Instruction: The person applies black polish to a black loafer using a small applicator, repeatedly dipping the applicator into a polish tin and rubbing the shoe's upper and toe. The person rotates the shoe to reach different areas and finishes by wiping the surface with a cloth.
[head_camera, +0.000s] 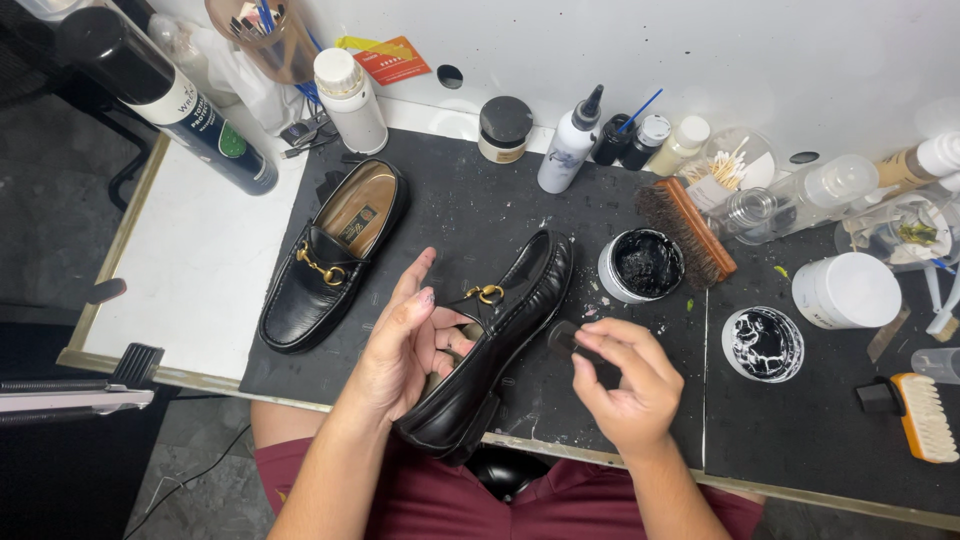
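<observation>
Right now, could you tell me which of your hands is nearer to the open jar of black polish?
The right hand. It sits just below and slightly left of the open jar of black polish, holding a small dark applicator. The left hand is farther left, inside the black loafer.

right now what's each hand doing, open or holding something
Left hand: inside the black loafer, holding it.
Right hand: closed on a small dark applicator.

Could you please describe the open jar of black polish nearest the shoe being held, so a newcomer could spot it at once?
On the black mat, look just right of the held black loafer. The open jar of black polish sits against a wooden brush. Unlike the lid lying flat nearer the right hand, it has tall white walls.
</observation>
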